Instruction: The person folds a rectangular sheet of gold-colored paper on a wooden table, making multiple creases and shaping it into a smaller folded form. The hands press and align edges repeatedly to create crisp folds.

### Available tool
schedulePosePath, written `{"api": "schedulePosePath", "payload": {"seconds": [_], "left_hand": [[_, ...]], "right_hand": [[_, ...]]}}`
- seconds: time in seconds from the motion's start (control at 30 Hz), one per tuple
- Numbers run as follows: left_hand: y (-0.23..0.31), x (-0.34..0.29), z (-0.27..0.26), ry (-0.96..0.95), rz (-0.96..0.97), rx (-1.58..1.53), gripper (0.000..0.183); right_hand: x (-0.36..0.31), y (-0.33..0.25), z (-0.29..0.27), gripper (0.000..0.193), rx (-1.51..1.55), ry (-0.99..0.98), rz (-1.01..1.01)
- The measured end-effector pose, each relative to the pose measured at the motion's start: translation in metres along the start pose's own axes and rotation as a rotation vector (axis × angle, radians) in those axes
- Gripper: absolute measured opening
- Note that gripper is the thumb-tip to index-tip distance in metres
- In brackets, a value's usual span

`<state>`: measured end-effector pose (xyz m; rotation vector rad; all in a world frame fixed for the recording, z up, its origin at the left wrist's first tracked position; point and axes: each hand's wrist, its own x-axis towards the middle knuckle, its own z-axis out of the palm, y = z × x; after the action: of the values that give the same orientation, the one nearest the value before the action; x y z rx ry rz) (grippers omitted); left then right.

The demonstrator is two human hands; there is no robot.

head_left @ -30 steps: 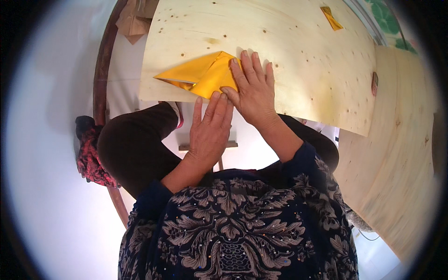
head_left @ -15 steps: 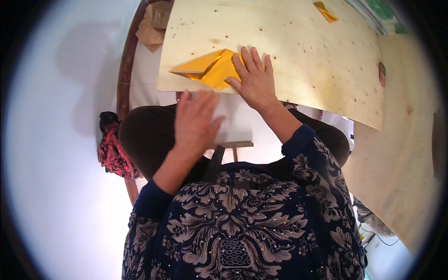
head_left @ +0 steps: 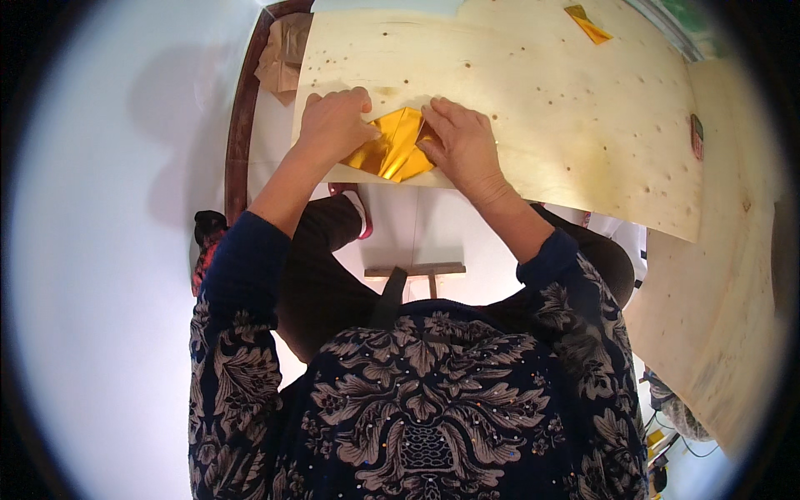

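A folded sheet of shiny gold foil paper (head_left: 398, 143) lies at the near edge of the pale wooden board (head_left: 542, 108), with crease lines running down its middle. My left hand (head_left: 333, 125) has its fingers curled in on the paper's left end, which it covers. Across from it, my right hand (head_left: 463, 143) bends its fingers and thumb over the right side and pinches a raised part there. Both far ends of the paper are hidden under the hands.
A smaller folded gold piece (head_left: 590, 25) rests near the board's far edge. At the right edge lies a small red and dark box (head_left: 697, 137). Crumpled brown paper (head_left: 282, 57) sits beyond the left side. A second wooden board (head_left: 708, 333) adjoins on the right.
My left hand has come up from below the board onto the paper's left end. My right hand, flat before, now has bent fingers gripping the right side.
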<state>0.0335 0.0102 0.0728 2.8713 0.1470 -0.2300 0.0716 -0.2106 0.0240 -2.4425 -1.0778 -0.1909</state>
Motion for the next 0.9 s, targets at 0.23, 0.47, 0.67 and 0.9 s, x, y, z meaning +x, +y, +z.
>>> {"api": "schedulePosePath", "payload": {"seconds": [0.23,0.47,0.67,0.9], "left_hand": [[-0.002,0.017,0.0,-0.197,0.01,0.033,0.029],[0.004,0.009,-0.011,-0.243,0.191,-0.38,0.028],[0.022,-0.004,-0.043,-0.231,0.223,-0.462,0.029],[0.044,-0.018,-0.059,0.758,0.607,0.11,0.014]], "right_hand": [[0.022,0.002,-0.016,0.052,-0.073,-0.143,0.08],[0.023,0.018,-0.018,0.051,0.061,-0.203,0.185],[0.017,0.028,-0.05,0.031,0.386,-0.116,0.205],[0.02,0.007,-0.104,0.017,-0.062,0.474,-0.236]]}}
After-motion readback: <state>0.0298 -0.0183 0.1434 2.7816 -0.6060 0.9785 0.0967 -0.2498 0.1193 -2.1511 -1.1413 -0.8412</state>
